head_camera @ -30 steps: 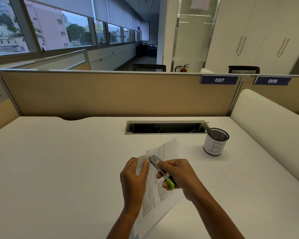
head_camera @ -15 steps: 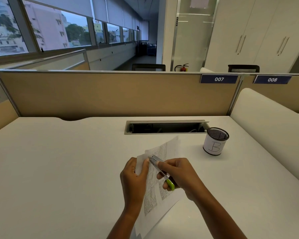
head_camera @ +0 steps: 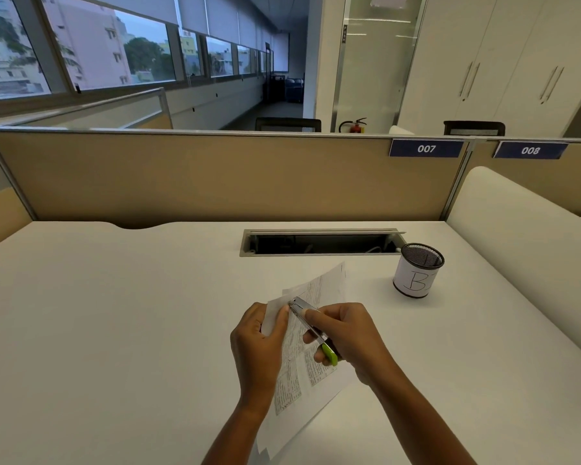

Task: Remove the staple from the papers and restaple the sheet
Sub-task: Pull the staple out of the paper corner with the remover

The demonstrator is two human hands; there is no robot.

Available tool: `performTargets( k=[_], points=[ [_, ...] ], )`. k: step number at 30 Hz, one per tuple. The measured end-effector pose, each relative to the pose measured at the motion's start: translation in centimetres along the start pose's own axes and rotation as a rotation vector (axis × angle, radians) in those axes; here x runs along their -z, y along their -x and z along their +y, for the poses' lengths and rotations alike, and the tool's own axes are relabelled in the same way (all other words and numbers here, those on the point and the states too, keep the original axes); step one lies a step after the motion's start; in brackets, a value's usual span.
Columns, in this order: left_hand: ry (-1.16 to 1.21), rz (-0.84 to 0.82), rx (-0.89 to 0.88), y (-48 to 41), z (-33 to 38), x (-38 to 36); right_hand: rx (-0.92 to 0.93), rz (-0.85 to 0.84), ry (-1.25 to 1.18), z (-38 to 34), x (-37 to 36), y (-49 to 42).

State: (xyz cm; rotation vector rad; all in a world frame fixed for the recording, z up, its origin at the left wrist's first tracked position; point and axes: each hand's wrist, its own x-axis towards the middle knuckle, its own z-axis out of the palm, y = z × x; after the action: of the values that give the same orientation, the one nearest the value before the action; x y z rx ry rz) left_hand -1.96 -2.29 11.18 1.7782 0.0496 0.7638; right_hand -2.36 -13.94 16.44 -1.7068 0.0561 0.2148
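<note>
Pinching the papers [head_camera: 302, 347] at their top corner, the left hand [head_camera: 259, 347] steadies them while the right hand [head_camera: 346, 333] grips the stapler [head_camera: 311, 327], its metal tip at that corner beside the left thumb; whether the staple is out cannot be told, so restapling looks undone

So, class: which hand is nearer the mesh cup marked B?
Right. The right hand, holding the stapler, is below-left of the cup; the left hand is further left, holding the papers.
</note>
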Motion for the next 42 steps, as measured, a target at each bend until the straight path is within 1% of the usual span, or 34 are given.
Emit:
performTargets(
  k=[6, 12, 14, 16, 17, 19, 22, 24, 26, 28, 31, 34, 37, 42],
  points=[
    [-0.027, 0.018, -0.042, -0.2, 0.2, 0.0, 0.073, 0.07, 0.087, 0.3, -0.2, -0.1],
    [-0.043, 0.017, -0.095, -0.5, 0.2, 0.1, 0.115, 0.105, 0.17, 0.4, -0.6, -0.2],
    [-0.049, -0.016, -0.129, -0.2, -0.1, 0.2, 0.17, 0.162, 0.207, 0.1, -0.2, -0.4],
    [-0.047, -0.047, -0.128, 0.5, -0.8, 0.4, 0.243, 0.265, 0.214, -0.9, 1.1, -0.8],
    [-0.036, -0.039, -0.081, 0.9, -1.2, 0.5, 0.265, 0.291, 0.202, -1.5, 2.0, -1.0],
    [0.001, 0.005, 0.083, 1.3, -2.0, 0.7, 0.256, 0.262, 0.175, -2.3, 3.4, -1.2],
    [0.109, 0.038, 0.34, 1.0, -2.0, 0.7, 0.128, 0.118, 0.09, -1.5, 3.2, -0.8],
    [0.242, 0.033, 0.493, 0.8, -1.4, 0.5, 0.018, 0.021, 0.034, -0.3, 2.1, -0.4],
    [0.382, 0.009, 0.615, 0.7, -0.6, 0.5, -0.056, -0.033, 0.036, 0.7, 1.3, -0.2],
    [0.428, -0.028, 0.691, 0.8, -0.2, 0.4, -0.098, -0.052, 0.07, 1.1, 0.7, -0.2],
    [0.453, -0.039, 0.743, 0.9, 0.4, 0.2, -0.121, -0.067, 0.107, 1.0, 0.1, -0.3],
    [0.482, -0.038, 0.754, 1.0, 0.6, 0.2, -0.133, -0.083, 0.115, 0.8, -0.2, -0.1],
    [0.454, -0.025, 0.715, 1.2, 0.6, -0.1, -0.126, -0.082, 0.108, 0.8, -0.5, 0.0],
    [0.372, 0.043, 0.618, 1.7, 1.0, -0.8, -0.104, -0.079, 0.078, 0.8, -1.0, 0.3]
  ],
)
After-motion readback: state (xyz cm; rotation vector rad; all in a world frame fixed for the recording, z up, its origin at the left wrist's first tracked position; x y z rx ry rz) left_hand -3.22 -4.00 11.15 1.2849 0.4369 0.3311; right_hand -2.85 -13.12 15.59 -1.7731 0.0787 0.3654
